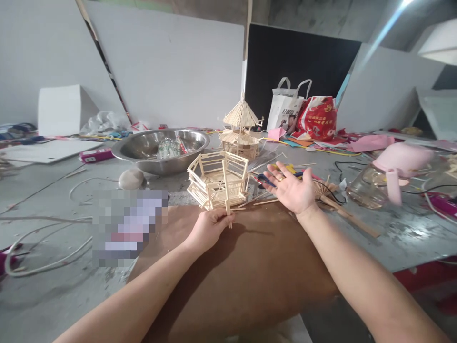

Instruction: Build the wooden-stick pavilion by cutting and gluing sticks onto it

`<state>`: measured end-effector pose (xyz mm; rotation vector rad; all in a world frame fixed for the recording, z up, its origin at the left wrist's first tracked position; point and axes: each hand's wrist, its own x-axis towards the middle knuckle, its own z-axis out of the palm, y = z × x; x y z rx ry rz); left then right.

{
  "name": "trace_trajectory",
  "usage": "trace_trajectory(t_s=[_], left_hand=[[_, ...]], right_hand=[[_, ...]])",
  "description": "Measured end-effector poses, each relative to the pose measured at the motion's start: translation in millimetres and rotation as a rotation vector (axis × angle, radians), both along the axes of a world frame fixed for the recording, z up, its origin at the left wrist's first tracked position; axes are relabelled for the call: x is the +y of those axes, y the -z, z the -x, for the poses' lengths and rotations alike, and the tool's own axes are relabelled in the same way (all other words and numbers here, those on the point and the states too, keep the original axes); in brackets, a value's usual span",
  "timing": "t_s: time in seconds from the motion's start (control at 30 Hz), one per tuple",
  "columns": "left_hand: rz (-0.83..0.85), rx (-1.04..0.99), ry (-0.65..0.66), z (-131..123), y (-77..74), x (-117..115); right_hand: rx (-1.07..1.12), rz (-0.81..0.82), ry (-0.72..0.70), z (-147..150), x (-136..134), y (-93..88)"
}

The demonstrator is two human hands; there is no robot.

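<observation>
The brown sheet (267, 267) offers working room on its near side. Beyond, the left hand (208, 229) pinches thin upright sticks (227, 202) at the near side of a hexagonal stick frame (213, 196); a light, level grip should spare its joints. The right hand (291, 189), further right, spreads palm up, holding nothing. Farther, the metal basin (155, 166) and stick pavilion (240, 116) limit movement.

This looks like a craft workshop or studio: a stained grey surface (43, 300) carries a model pavilion (241, 116) of thin sticks, an open stick frame (217, 190), coloured paper (371, 144), trailing cords (46, 218) and a metal basin (153, 166). Behind stand large white (167, 62) and black boards (296, 66), with bare, concrete-like wall (296, 16) above.
</observation>
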<state>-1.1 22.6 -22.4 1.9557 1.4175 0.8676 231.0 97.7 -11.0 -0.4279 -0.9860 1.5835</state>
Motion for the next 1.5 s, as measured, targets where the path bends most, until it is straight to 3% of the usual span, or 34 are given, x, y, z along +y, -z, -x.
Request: trace_trajectory(t_s=[0.1, 0.3, 0.43, 0.5, 0.6, 0.7, 1.03, 1.2, 1.37, 1.5], left_hand=[[-0.005, 0.025, -0.008, 0.7, 0.4, 1.6], [-0.051, 0.082, -0.052, 3.9, 2.4, 6.5], [-0.077, 0.118, -0.095, 6.2, 4.4, 11.1], [-0.102, 0.122, -0.101, 7.4, 5.8, 13.0], [-0.142, 0.121, -0.110, 9.9, 7.6, 16.5], [-0.154, 0.128, -0.127, 12.5, 7.9, 21.2], [-0.177, 0.143, -0.131, 13.9, 6.2, 18.6], [-0.203, 0.146, -0.064, 10.5, 5.8, 7.5], [-0.206, 0.182, -0.025, 8.1, 5.1, 1.7], [-0.218, 0.185, 0.008, 8.6, 3.4, -0.4]], right_hand=[[-0.145, -0.068, -0.033, 5.9, -10.4, -4.9], [-0.573, -0.240, 0.137, 12.4, -15.4, -4.7], [-0.594, -0.251, 0.186, 4.9, -3.2, 2.9], [-0.654, -0.193, 0.279, -2.2, 7.7, 10.2], [-1.029, -0.128, 0.539, -11.4, 22.8, 21.4], [-1.297, -0.148, 0.672, -16.5, 29.6, 27.4], [-1.785, -0.162, 0.720, -25.3, 21.4, 21.0], [-2.032, -0.153, 0.648, -25.1, 19.3, 21.9], [-2.047, -0.271, 0.661, -19.2, 18.3, 23.3], [-2.012, -0.407, 0.757, -14.9, 15.3, 17.6]])
